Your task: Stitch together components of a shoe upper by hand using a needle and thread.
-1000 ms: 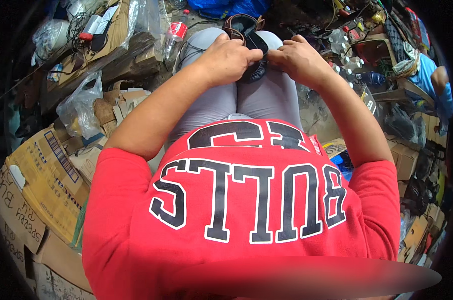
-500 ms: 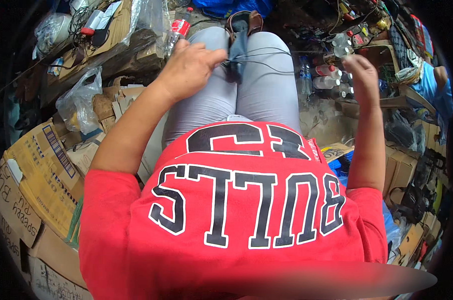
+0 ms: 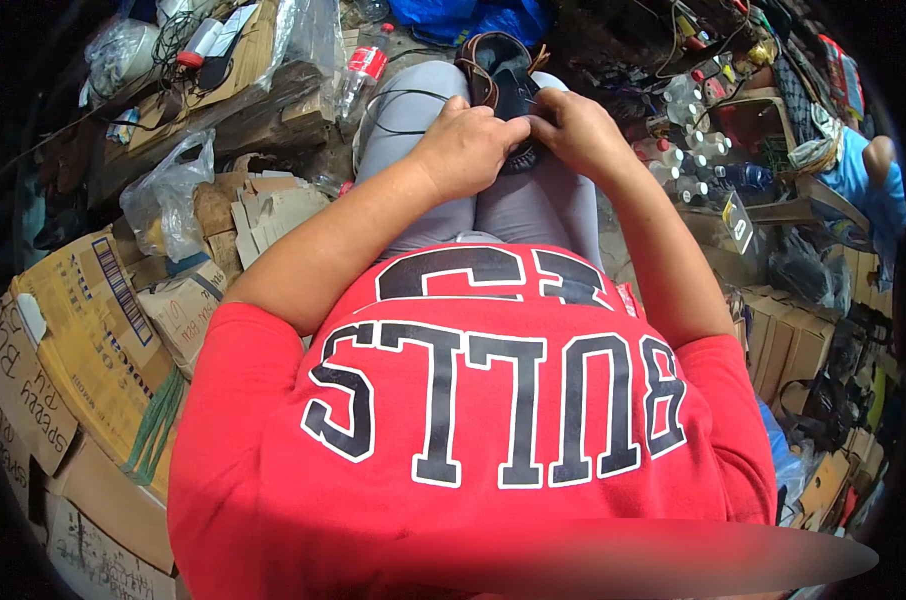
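A brown and dark shoe (image 3: 498,62) rests on my lap between the knees of my grey trousers (image 3: 398,135). My left hand (image 3: 471,148) is closed, its fingers at the near part of the shoe. Across from it, my right hand (image 3: 578,128) is closed too, its fingertips pinched together at the shoe's right side. The two hands almost meet over the shoe and cover part of it. What the right fingertips pinch is hidden. A thin black cord (image 3: 385,96) loops out over my left thigh.
A plastic bottle with a red label (image 3: 367,62) stands beyond my left knee. Several small bottles (image 3: 685,160) lie to the right. Cardboard boxes (image 3: 83,320) and a clear plastic bag (image 3: 171,205) crowd the left; a blue sheet (image 3: 473,15) lies ahead.
My right hand has come in from far right to the shoe. My left hand has moved right to meet it. The cord, earlier stretched across the right thigh, now loops over the left.
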Action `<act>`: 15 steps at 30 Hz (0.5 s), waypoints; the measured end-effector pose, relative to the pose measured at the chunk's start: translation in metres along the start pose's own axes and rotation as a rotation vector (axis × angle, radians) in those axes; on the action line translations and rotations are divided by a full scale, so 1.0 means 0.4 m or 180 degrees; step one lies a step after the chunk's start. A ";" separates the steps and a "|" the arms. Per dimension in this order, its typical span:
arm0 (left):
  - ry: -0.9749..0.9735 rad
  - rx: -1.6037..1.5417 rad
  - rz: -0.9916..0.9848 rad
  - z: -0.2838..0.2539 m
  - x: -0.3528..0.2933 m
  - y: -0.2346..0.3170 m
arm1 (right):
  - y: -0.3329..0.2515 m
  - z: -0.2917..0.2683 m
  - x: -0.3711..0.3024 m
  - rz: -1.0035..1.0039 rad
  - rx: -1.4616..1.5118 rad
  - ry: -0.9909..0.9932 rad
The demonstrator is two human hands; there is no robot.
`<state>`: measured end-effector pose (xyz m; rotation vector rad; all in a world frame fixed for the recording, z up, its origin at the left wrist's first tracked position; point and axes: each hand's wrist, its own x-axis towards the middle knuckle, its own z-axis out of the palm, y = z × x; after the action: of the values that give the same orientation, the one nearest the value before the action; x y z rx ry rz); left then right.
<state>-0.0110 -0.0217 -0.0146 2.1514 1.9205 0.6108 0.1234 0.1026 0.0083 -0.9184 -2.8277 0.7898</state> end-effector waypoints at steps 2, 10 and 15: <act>-0.0002 0.0181 0.0223 -0.010 -0.016 -0.008 | -0.002 0.013 -0.003 0.0033 -0.0162 -0.0086; -0.0165 0.0654 -0.0412 -0.200 -0.204 -0.085 | -0.016 0.001 -0.014 -0.0009 -0.0266 0.0088; 0.0893 -0.2876 -0.0566 -0.246 -0.144 -0.044 | -0.035 -0.099 -0.025 -0.0406 0.2482 0.0059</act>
<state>-0.0729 -0.0884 0.0565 1.3554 1.4645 1.4487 0.1326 0.1051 0.0506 -0.5921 -2.1869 1.6530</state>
